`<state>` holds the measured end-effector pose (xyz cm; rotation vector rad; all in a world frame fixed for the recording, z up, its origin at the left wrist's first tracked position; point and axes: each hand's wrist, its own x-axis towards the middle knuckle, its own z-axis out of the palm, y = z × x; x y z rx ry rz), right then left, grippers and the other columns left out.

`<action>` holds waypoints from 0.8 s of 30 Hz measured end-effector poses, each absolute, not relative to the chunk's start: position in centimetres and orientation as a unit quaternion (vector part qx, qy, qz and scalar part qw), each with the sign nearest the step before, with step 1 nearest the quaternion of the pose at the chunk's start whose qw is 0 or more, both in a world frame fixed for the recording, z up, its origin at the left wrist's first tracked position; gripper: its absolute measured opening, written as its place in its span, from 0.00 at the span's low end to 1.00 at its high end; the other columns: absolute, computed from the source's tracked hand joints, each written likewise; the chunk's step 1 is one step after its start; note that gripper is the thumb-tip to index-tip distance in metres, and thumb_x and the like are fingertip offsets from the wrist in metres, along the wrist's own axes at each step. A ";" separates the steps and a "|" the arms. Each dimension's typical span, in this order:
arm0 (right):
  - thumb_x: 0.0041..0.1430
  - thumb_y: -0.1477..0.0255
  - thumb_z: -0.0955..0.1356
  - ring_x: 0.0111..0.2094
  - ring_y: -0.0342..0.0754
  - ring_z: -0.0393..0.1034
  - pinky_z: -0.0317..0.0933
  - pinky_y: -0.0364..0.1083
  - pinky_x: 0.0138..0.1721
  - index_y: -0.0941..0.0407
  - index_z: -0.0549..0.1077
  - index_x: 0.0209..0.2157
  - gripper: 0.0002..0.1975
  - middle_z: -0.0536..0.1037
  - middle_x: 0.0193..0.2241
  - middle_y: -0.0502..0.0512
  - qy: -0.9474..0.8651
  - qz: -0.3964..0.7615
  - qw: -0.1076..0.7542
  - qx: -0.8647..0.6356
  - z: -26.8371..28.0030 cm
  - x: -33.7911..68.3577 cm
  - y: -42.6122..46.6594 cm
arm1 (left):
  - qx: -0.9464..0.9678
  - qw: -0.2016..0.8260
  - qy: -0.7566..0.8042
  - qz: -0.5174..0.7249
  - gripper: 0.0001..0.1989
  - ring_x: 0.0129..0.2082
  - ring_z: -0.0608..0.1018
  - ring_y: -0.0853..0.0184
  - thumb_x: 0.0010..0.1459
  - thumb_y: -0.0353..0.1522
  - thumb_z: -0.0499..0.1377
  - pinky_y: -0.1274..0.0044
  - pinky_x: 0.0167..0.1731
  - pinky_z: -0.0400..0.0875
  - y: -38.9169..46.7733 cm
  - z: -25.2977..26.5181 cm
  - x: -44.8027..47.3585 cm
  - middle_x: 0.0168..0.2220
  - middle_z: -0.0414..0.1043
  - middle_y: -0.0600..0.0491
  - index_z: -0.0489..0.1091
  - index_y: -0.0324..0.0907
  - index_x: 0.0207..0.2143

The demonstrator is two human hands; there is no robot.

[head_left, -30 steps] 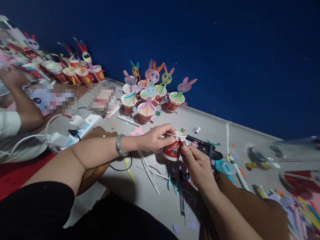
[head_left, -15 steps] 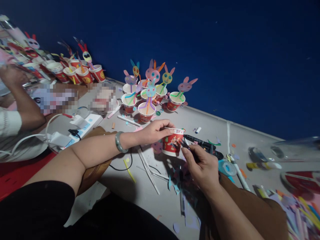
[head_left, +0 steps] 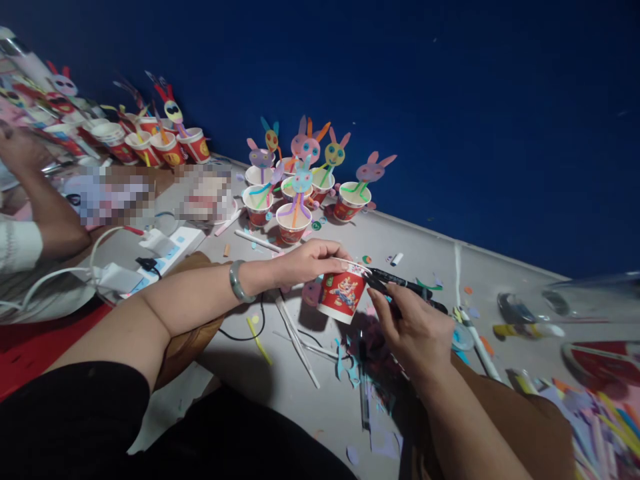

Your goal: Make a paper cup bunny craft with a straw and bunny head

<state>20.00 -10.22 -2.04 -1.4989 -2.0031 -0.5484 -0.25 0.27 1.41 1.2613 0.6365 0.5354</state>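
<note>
My left hand [head_left: 320, 260] is closed on the rim of a red paper cup [head_left: 343, 293] with a cartoon figure printed on its side. The cup is held tilted above the table, its base swung toward the left. My right hand [head_left: 413, 323] is pinched around a slim dark pointed tool [head_left: 379, 283], whose kind I cannot make out for certain. Its tip meets the right side of the cup's rim, and I cannot tell if it goes through the paper. Behind the cup stand several finished paper cups [head_left: 294, 230] with coloured paper rabbit heads on pipe-cleaner bodies.
A black marker [head_left: 400, 280] lies just behind my right hand. Paper scraps [head_left: 347, 363] and white sticks [head_left: 297, 340] litter the table. On the left are a power strip [head_left: 170, 250] with cables, more cups [head_left: 170, 150] and another person's arm [head_left: 45, 193]. Blue tape [head_left: 461, 338] lies right.
The cup has tilted, its base moving left and slightly down. My right hand has shifted a little right, and the tool's tip has moved from the cup's side up to its rim.
</note>
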 end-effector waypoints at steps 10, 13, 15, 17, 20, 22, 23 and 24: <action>0.65 0.64 0.67 0.20 0.41 0.63 0.48 0.43 0.24 0.57 0.74 0.32 0.11 0.76 0.22 0.51 -0.759 -0.250 0.241 -0.550 -1.3 19.7 -10.5 | 0.576 0.743 0.271 0.208 0.05 0.28 0.71 0.75 0.55 0.30 0.62 0.79 0.35 0.67 0.3 0.9 -0.3 0.28 0.70 0.57 0.70 0.36 0.31; 0.65 0.67 0.66 0.19 0.41 0.61 0.48 0.43 0.24 0.57 0.73 0.31 0.10 0.74 0.20 0.50 -0.764 -0.260 0.231 -0.544 -1.0 19.6 -10.5 | 0.575 0.747 0.265 0.203 0.06 0.29 0.70 0.75 0.56 0.32 0.61 0.79 0.34 0.66 0.3 0.6 -0.3 0.29 0.70 0.57 0.70 0.36 0.31; 0.65 0.67 0.66 0.19 0.41 0.61 0.47 0.44 0.23 0.57 0.73 0.30 0.11 0.73 0.19 0.50 -0.764 -0.268 0.221 -0.543 -0.9 19.6 -10.5 | 0.570 0.751 0.266 0.202 0.07 0.28 0.70 0.75 0.55 0.32 0.62 0.80 0.33 0.66 0.2 0.7 -0.3 0.28 0.69 0.57 0.69 0.36 0.30; 0.66 0.66 0.65 0.19 0.41 0.61 0.46 0.44 0.23 0.56 0.73 0.30 0.12 0.72 0.19 0.50 -0.766 -0.272 0.211 -0.543 -0.8 19.6 -10.5 | 0.564 0.756 0.267 0.196 0.08 0.27 0.69 0.76 0.55 0.33 0.62 0.80 0.33 0.66 0.0 0.9 -0.4 0.27 0.68 0.57 0.69 0.36 0.29; 0.66 0.67 0.65 0.20 0.41 0.61 0.46 0.44 0.24 0.56 0.73 0.31 0.11 0.73 0.20 0.50 -0.771 -0.270 0.207 -0.538 -0.6 19.8 -10.5 | 0.556 0.767 0.266 0.180 0.09 0.25 0.68 0.77 0.56 0.33 0.62 0.81 0.31 0.65 0.0 1.3 -0.5 0.26 0.66 0.58 0.67 0.37 0.28; 0.65 0.67 0.65 0.20 0.41 0.61 0.46 0.44 0.24 0.56 0.73 0.30 0.11 0.73 0.20 0.50 -0.775 -0.275 0.207 -0.530 -0.5 19.8 -10.5 | 0.556 0.770 0.265 0.169 0.09 0.25 0.68 0.76 0.56 0.34 0.61 0.81 0.31 0.65 0.0 1.4 -0.5 0.25 0.66 0.58 0.67 0.37 0.28; 0.65 0.67 0.66 0.20 0.41 0.60 0.46 0.44 0.24 0.56 0.73 0.30 0.11 0.73 0.20 0.50 -0.776 -0.281 0.209 -0.525 -0.5 19.8 -10.5 | 0.557 0.769 0.265 0.167 0.10 0.25 0.68 0.76 0.56 0.34 0.62 0.81 0.31 0.65 0.0 1.4 -0.6 0.25 0.66 0.58 0.67 0.37 0.28; 0.65 0.67 0.66 0.20 0.42 0.60 0.47 0.44 0.24 0.56 0.73 0.29 0.11 0.73 0.19 0.50 -0.777 -0.289 0.210 -0.519 -0.4 19.8 -10.4 | 0.560 0.767 0.264 0.167 0.10 0.26 0.68 0.76 0.56 0.34 0.62 0.81 0.31 0.64 0.1 1.3 -0.6 0.26 0.66 0.58 0.67 0.37 0.28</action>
